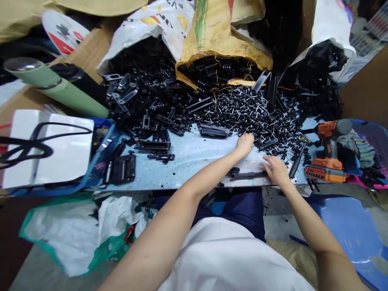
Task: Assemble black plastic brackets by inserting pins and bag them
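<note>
My left hand (245,145) is closed at the front edge of a heap of small black-headed metal pins (242,109); whatever its fingers hold is hidden. Just to the right, my right hand (276,169) has its thumb and fingers apart, with nothing visible between them. Beside that hand a long black plastic part (248,175) lies flat near the table's front edge. A hammer (298,159) with a dark handle rests to the right of my right hand. Behind my left hand, a small stack of black plastic pieces (214,131) sits against the heap.
An orange cordless drill (329,153) stands at the right. Loose black plastic links (133,93) pile up at the back left. Open sacks (215,36) line the back. At the left is a blue basket (103,161), and a blue stool (348,226) is below right.
</note>
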`<state>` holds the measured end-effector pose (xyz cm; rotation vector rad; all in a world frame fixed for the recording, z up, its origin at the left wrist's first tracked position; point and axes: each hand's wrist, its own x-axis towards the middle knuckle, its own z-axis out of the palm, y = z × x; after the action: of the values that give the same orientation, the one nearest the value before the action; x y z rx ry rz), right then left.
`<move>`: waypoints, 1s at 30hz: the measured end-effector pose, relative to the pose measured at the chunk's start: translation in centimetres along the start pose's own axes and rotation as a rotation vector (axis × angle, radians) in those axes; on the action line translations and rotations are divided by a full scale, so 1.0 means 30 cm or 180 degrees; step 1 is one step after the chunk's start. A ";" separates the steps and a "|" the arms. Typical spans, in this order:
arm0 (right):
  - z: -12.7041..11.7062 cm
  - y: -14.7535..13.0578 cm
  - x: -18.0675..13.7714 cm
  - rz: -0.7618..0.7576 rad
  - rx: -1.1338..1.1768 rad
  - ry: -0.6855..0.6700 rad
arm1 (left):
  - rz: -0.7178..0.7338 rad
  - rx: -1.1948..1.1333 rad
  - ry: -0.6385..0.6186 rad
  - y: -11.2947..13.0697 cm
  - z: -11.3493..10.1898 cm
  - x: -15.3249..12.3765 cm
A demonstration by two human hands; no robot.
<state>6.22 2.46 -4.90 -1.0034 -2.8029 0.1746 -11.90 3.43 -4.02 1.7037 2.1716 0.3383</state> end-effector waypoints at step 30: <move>-0.037 0.014 0.126 0.0388 0.0507 0.0243 | 0.0663 0.0170 0.0783 -0.459 -0.038 -0.552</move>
<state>3.79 5.25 -3.46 -1.1173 -2.6131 0.3604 -21.08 -15.94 -6.33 2.0180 2.1887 0.5775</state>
